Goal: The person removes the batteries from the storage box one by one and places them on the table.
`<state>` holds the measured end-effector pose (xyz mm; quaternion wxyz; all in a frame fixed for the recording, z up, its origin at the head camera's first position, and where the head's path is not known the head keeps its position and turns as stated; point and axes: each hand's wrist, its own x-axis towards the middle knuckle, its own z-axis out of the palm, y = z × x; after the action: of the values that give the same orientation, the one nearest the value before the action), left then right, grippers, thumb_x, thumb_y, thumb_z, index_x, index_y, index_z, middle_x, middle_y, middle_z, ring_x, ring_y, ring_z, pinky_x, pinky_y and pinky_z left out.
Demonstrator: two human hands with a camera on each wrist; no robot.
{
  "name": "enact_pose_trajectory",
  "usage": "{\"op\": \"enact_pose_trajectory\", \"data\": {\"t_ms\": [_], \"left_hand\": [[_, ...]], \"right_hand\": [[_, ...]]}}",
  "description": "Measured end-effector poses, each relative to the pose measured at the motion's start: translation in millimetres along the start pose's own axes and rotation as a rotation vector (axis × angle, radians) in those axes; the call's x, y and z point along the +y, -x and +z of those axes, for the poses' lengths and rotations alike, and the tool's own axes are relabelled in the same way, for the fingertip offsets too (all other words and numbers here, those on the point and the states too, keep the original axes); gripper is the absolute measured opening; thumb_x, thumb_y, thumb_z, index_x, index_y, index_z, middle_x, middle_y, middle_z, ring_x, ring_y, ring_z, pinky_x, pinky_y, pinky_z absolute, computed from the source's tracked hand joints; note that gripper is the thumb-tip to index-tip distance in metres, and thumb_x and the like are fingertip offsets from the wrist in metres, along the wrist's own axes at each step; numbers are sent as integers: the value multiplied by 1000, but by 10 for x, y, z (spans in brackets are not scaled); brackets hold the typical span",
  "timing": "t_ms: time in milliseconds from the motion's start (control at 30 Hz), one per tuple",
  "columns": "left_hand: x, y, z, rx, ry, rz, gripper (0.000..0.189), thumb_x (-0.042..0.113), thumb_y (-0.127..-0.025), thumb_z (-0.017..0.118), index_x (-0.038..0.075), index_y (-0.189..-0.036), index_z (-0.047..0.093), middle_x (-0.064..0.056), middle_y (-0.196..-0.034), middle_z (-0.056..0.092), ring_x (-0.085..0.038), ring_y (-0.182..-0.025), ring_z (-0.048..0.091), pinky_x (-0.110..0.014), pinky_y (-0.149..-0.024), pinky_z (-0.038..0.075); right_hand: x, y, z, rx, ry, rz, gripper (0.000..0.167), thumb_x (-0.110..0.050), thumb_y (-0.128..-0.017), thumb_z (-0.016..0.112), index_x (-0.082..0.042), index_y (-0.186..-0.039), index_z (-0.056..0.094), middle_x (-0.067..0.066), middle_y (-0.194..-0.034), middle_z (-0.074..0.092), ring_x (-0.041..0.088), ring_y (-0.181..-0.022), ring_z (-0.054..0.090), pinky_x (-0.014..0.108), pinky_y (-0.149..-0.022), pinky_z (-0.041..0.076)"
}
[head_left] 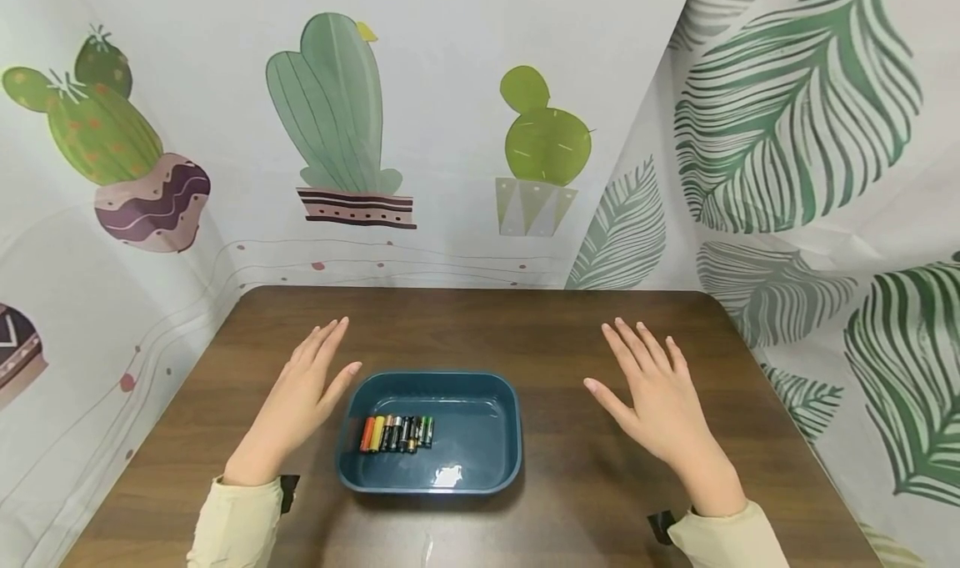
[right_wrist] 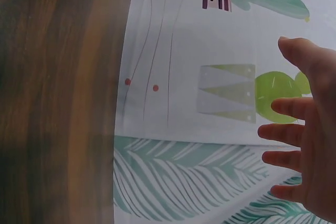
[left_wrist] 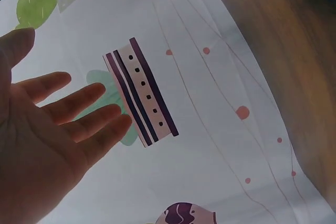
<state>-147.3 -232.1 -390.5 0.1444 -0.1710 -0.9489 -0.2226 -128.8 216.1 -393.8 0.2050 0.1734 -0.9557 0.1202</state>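
A dark blue tray [head_left: 480,443] stands on the wooden table in the head view. In its left half several batteries [head_left: 396,434] lie side by side in a row: an orange one, a yellow one, and others mostly black. My left hand [head_left: 296,397] hovers just left of the tray, fingers extended and holding nothing. To the right of the tray, farther off, my right hand [head_left: 660,401] is held up with its fingers spread, also holding nothing. Both wrist views show the palms bare, the left hand [left_wrist: 58,114] and the right hand [right_wrist: 310,135].
The brown wooden table [head_left: 570,501] has a rounded far edge. Behind it hangs a white cloth [head_left: 450,134] printed with cacti, and a leaf-printed cloth [head_left: 795,151] covers the right side. Each sleeve has a dark piece at the cuff. Light glints on the tray's floor.
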Motion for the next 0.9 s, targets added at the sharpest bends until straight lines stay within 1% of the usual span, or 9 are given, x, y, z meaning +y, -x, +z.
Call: {"op": "enact_pose_trajectory", "data": {"t_ms": [167, 267, 400, 633, 900], "left_hand": [[17, -3, 31, -3, 34, 10, 58, 25, -96, 60, 4, -146, 39, -21, -144, 41, -43, -133, 33, -62, -103, 30], [16, 3, 64, -10, 45, 7, 54, 24, -96, 60, 2, -142, 43, -21, -141, 44, -40, -130, 37, -60, -102, 33], [6, 11, 108, -23, 49, 10, 52, 23, -96, 61, 0, -139, 46, -22, -136, 47, -39, -127, 41, -58, -100, 37], [-22, 26, 165, -37, 27, 15, 50, 13, -89, 69, -4, -133, 52, -24, -127, 54, -40, -118, 48, -56, -96, 42], [-51, 4, 214, -89, 19, 3, 46, 6, -86, 70, -8, -128, 55, -25, -115, 59, -42, -108, 55, -56, -92, 45]], "right_hand": [[-29, -14, 43, -2, -14, -38, 73, -52, -92, 55, -13, -150, 34, 11, -150, 37, 35, -140, 28, 58, -111, 15], [-42, -21, 76, 4, -18, -67, 73, -52, -91, 56, -12, -149, 36, 11, -149, 39, 34, -139, 30, 58, -110, 17], [-68, -24, 117, 8, -30, -92, 72, -51, -91, 56, -12, -148, 38, 10, -148, 41, 34, -137, 33, 58, -109, 20], [-123, -17, 193, -10, -63, -108, 72, -50, -91, 58, -11, -148, 37, 10, -146, 44, 35, -135, 37, 58, -107, 24], [-153, 16, 295, -57, -101, -116, 73, -49, -92, 57, -12, -150, 33, 9, -146, 44, 35, -134, 38, 59, -108, 24]]}}
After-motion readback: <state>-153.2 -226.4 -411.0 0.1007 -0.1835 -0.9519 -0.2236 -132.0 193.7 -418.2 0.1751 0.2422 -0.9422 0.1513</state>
